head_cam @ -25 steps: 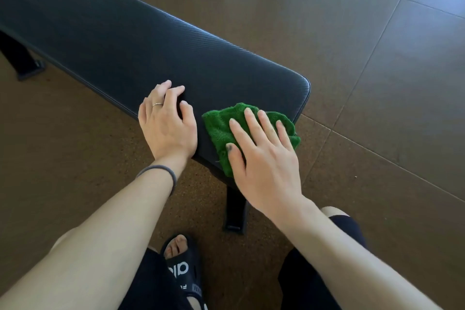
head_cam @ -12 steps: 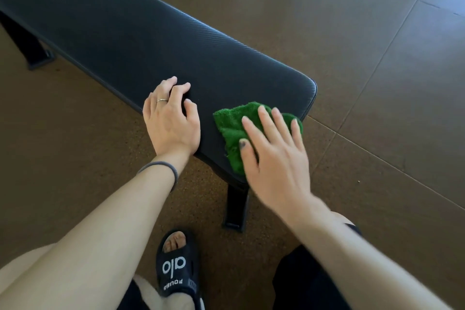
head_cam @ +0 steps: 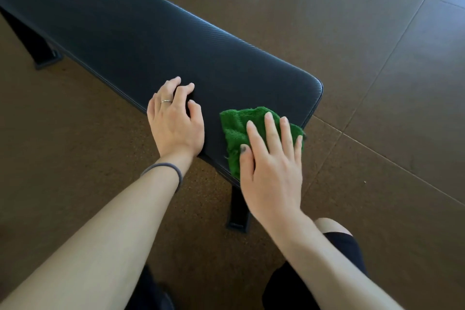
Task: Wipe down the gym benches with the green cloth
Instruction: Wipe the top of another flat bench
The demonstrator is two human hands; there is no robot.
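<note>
1. Brown tiled floor (head_cam: 377,33) all round; black padded worktop (head_cam: 151,40) runs diagonally, long axis from far left to near right, rounded end pointing right.
2. Green cloth (head_cam: 236,131) sits bunched on the worktop's near right corner, its near part draped over the near edge.
3. Right hand (head_cam: 271,166) lies flat on the cloth, fingers straight and slightly spread, pressing it down; no curl round it.
4. Left hand (head_cam: 176,121) rests on the near edge just left of the cloth, not touching it; fingers bent with tips on the pad, nothing held. Ring on one finger, grey band (head_cam: 163,168) on the wrist.
5. Black worktop leg (head_cam: 237,211) stands below the right hand; second leg (head_cam: 37,43) far left.
6. Versus 0.5 s ago: hands and cloth in much the same spot on the corner; the sandalled foot at bottom centre has gone from view.
</note>
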